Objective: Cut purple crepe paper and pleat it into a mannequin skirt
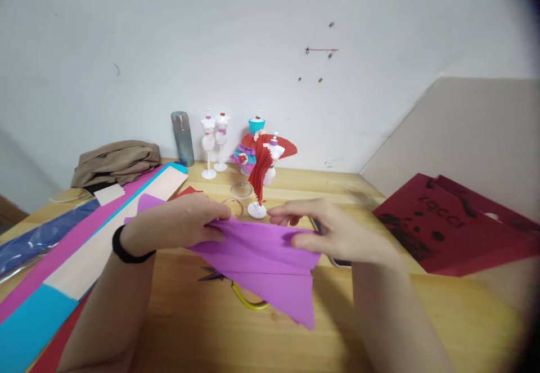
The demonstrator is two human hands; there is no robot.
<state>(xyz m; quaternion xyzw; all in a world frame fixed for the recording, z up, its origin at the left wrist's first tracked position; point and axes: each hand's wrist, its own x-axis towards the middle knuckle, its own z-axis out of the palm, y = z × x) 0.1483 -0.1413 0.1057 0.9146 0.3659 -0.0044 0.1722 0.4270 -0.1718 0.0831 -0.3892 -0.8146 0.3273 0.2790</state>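
Note:
A sheet of purple crepe paper [261, 260] hangs between my hands above the table, its lower edge ragged. My left hand [185, 221], with a black band at the wrist, pinches its upper left edge. At the right end my right hand [329, 232] has its thumb on the near side of the sheet and its fingers along the top edge. Beneath the sheet lie scissors [248, 300] with yellow handles, partly hidden. Just beyond stands a small white mannequin [275, 152] draped in pleated red paper [260, 167].
Long paper sheets [97, 229] in pink, cream and blue lie at left. Against the wall stand a flask [182, 139], two bare mannequins [208, 142] and a dressed one [256, 126]. A brown cloth [118, 162] is back left, a red paper bag [447, 227] at right, a phone [341, 262] partly hidden.

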